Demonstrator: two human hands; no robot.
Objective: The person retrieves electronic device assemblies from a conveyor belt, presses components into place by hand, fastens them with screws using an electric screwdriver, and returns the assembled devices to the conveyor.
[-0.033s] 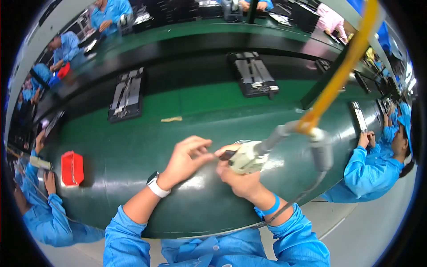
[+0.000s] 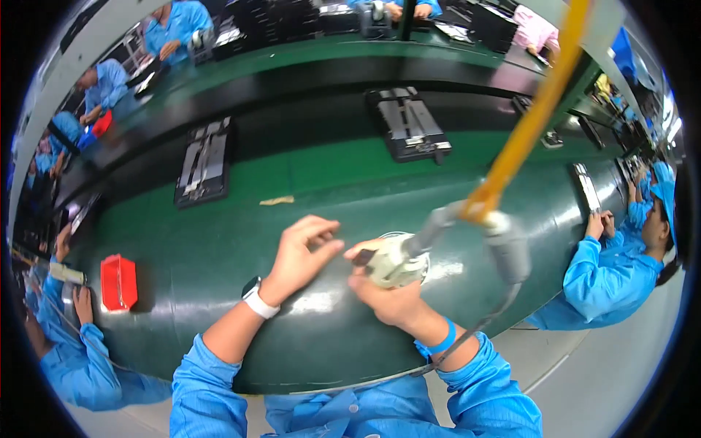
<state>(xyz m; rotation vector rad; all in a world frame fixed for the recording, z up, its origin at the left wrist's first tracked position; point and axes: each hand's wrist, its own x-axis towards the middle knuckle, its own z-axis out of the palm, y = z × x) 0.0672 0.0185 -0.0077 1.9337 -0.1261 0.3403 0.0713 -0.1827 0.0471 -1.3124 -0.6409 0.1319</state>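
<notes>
My right hand is wrapped around a cream-coloured electric screwdriver, its body tilted and its tip hidden from me. A yellow strap and a grey cable run to the tool. Partly behind the screwdriver, a round white-rimmed thing lies on the green work surface. To the left, my left hand hovers over the surface with bent fingers. Its thumb and fingertips are apart, and I see nothing between them.
A red bin stands at the left. Two dark tablet-like devices with exposed insides, one left and one right, lie beyond my hands. A tan strip lies between. Co-workers sit at the left and right.
The screwdriver and my right hand have shifted slightly left, and the hanging strap has swung left. My left hand's thumb and fingertips look a little farther apart.
</notes>
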